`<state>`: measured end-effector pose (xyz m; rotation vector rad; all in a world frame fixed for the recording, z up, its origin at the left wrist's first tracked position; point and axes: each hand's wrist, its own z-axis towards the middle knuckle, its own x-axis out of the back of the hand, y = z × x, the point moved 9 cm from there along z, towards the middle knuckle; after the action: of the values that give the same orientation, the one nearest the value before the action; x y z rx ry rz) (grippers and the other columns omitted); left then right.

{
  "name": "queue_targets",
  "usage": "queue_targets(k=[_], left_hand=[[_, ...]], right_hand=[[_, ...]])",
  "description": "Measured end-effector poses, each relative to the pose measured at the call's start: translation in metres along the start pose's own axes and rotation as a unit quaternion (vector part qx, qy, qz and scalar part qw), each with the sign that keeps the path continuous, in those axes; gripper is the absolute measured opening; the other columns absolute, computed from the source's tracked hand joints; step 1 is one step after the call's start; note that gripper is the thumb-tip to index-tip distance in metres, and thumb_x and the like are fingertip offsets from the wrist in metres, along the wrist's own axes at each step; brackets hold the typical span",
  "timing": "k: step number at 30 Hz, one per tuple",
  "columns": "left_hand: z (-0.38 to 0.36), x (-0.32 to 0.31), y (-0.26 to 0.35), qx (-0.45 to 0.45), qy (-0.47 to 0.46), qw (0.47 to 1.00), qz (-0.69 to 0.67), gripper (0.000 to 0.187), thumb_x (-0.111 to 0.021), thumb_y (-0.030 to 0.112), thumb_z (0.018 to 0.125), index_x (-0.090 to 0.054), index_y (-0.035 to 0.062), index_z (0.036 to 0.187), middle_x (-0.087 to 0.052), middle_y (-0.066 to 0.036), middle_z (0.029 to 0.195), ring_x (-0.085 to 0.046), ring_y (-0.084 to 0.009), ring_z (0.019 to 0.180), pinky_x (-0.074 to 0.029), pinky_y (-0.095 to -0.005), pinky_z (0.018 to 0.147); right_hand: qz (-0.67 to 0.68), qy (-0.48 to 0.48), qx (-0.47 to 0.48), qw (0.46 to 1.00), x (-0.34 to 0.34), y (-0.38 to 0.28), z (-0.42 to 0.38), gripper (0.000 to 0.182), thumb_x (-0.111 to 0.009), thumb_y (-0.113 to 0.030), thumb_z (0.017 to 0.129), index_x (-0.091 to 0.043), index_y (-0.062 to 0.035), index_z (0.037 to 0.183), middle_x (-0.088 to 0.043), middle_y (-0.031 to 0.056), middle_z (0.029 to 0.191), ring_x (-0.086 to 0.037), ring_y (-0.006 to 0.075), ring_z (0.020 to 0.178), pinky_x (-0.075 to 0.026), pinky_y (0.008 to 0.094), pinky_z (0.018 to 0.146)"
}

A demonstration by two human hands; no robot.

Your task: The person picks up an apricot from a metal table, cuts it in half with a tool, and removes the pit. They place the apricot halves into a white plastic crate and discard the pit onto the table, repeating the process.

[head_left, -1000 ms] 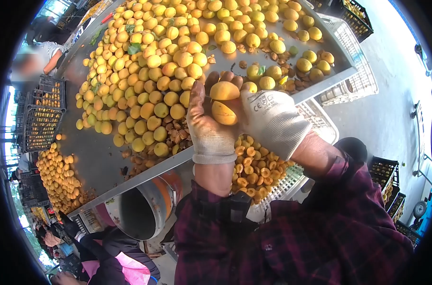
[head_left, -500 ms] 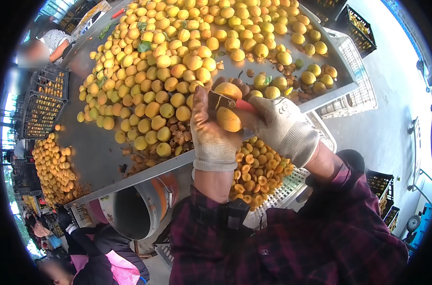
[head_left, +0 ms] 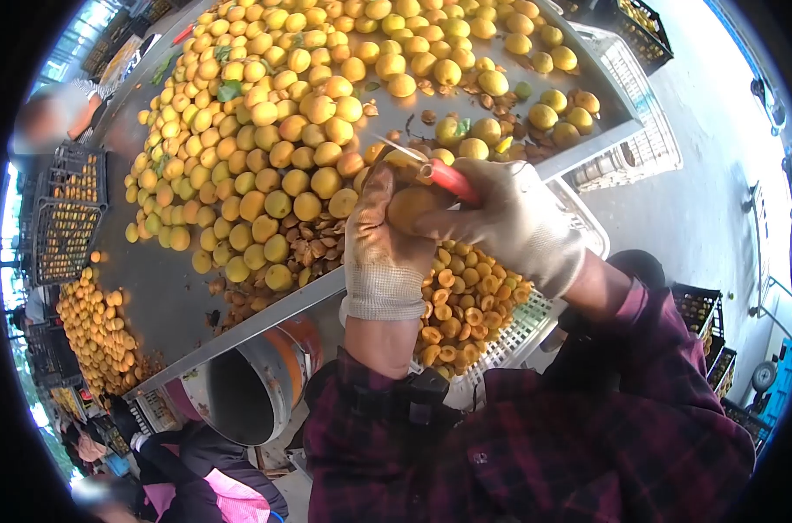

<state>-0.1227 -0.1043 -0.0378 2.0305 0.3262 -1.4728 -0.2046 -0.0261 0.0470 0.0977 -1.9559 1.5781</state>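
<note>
Fingers of the left hand (head_left: 376, 240) are curled around a lower fruit (head_left: 412, 209), and those of the right hand (head_left: 509, 205) are closed on the red handle of a knife (head_left: 449, 180). In the head view, both hands wear pale gloves, stained brown on the left. The blade points far and left, over an upper fruit (head_left: 403, 158) partly hidden by the knife and fingers. The right hand is close against the lower fruit; whether its fingertips press on it, I cannot tell.

The hands are above the near edge of a metal table (head_left: 156, 283). On it, a large heap (head_left: 239, 174) of whole fruit spreads to the left and far side, with a leaf (head_left: 229, 90) on top. Brown scraps (head_left: 318, 244) lie just left of the left hand. A smaller heap (head_left: 100, 322) is at the table's left end.

Near the hands, a white crate (head_left: 535, 315) holds fruit halves (head_left: 466, 309). To its left, a round bin (head_left: 283, 375) lies with its mouth showing. Black crates (head_left: 72, 209) stand on the left, beyond the table. A person in pink (head_left: 237, 499) is at the near left.
</note>
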Motion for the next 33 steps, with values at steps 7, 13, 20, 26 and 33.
queue_targets(k=[7,13,20,26,33], left_hand=[[-0.008,-0.002,-0.003,-0.012,0.044,0.996,0.081,0.038,-0.060,0.026,0.096,-0.057,0.0050,0.127,-0.065,-0.011,0.119,-0.062,-0.0251,0.112,-0.052,-0.0438,0.097],[0.000,0.007,-0.002,0.030,0.006,0.999,0.042,0.041,-0.064,0.029,0.094,-0.058,0.0060,0.127,-0.064,-0.012,0.124,-0.059,-0.0268,0.117,-0.046,-0.0463,0.105],[-0.004,-0.001,0.016,0.009,0.068,0.997,0.023,0.044,-0.069,0.021,0.092,-0.055,0.0076,0.131,-0.063,-0.012,0.124,-0.062,-0.0280,0.115,-0.052,-0.0516,0.098],[-0.008,-0.008,0.006,0.018,0.044,0.999,0.002,0.041,-0.067,0.015,0.092,-0.056,0.0016,0.129,-0.063,-0.011,0.122,-0.062,-0.0277,0.114,-0.053,-0.0524,0.098],[-0.007,-0.005,0.005,-0.040,0.071,0.994,0.076,0.039,-0.065,0.008,0.091,-0.058,0.0015,0.129,-0.064,-0.010,0.120,-0.063,-0.0242,0.111,-0.054,-0.0502,0.098]], right_hand=[[-0.122,0.031,0.026,0.992,-0.012,0.013,0.001,0.055,-0.079,-0.041,0.076,-0.063,-0.0031,0.113,-0.069,0.0179,0.079,-0.069,0.0364,0.074,-0.053,0.0438,0.066],[0.126,-0.034,0.010,0.991,-0.020,0.041,0.010,0.038,-0.075,-0.038,0.082,-0.072,-0.0053,0.101,-0.060,0.0072,0.061,-0.062,0.0175,0.056,-0.049,0.0316,0.056],[0.541,-0.164,-0.116,0.817,-0.030,0.058,-0.018,0.038,-0.059,-0.040,0.097,-0.065,-0.0031,0.106,-0.054,0.0001,0.067,-0.037,0.0063,0.049,-0.024,0.0222,0.046],[0.388,-0.182,-0.125,0.895,-0.002,0.068,-0.034,0.056,-0.065,-0.051,0.092,-0.064,0.0022,0.109,-0.061,0.0043,0.078,-0.049,0.0099,0.053,-0.038,0.0238,0.047],[0.334,0.096,-0.102,0.932,0.046,0.057,-0.034,0.062,-0.054,-0.064,0.094,-0.069,-0.0042,0.102,-0.046,-0.0042,0.056,-0.038,0.0029,0.048,-0.024,0.0217,0.047]])
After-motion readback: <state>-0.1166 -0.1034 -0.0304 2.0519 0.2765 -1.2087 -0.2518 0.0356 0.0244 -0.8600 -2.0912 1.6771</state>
